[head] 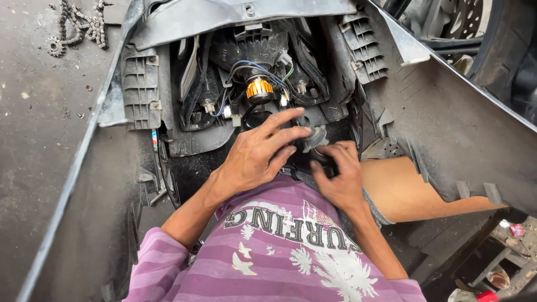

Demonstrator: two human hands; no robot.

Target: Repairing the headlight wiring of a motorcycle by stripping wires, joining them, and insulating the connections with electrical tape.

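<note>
Both hands meet near the panel (447,123): left hand (260,154) and right hand (338,176) seemingly clamp one small grey part (316,137).

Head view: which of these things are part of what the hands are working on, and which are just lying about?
In hand:
left hand and right hand on a small grey part
gold-collared bulb with wires
grey fairing panel

Lying about:
chain and sprocket on the floor
red and metal odds at lower right
wheel behind
</note>
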